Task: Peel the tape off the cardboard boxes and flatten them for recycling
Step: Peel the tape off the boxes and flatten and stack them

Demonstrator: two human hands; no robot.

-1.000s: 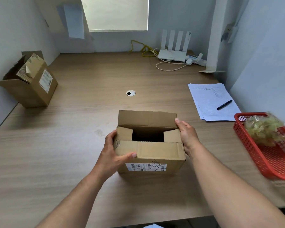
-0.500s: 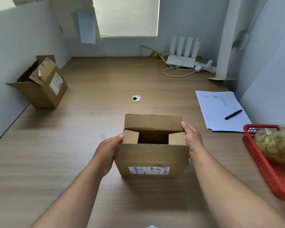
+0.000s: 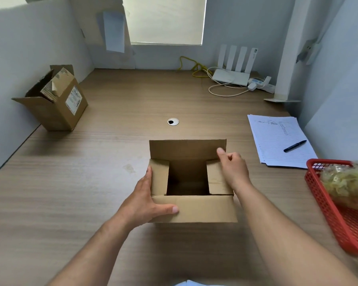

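Dead centre on the bench (image 3: 70,203), gripping the small cardboard box (image 3: 194,211) with the left hand (image 3: 145,201): running the fingers along its 9 o'clock side and laying the thumb flat across the near flap. Standing it upright, all four top flaps folded open, looking straight down into the dark inside. Hovering the right hand (image 3: 233,170) over the 3 o'clock flap, curling the fingers loosely and poking the thumb up in front of the far flap; honestly can't tell whether pinching cardboard there or grasping nothing. Spotting a second box (image 3: 56,112) well apart at 10 o'clock, tilting beside the partition (image 3: 19,58), flaps open too, white label facing the middle. Spotting a red basket (image 3: 327,213) at 3 o'clock near the bench edge, carrying a crumpled yellowish wad (image 3: 347,186), looking like balled-up tape. Also seeing lined paper (image 3: 277,141) at 2 o'clock with a black pen (image 3: 295,146) lying on it, a round cable hole (image 3: 173,122) at 12 o'clock just past the box, and a white router (image 3: 232,77) plus cables way back at 1 o'clock.
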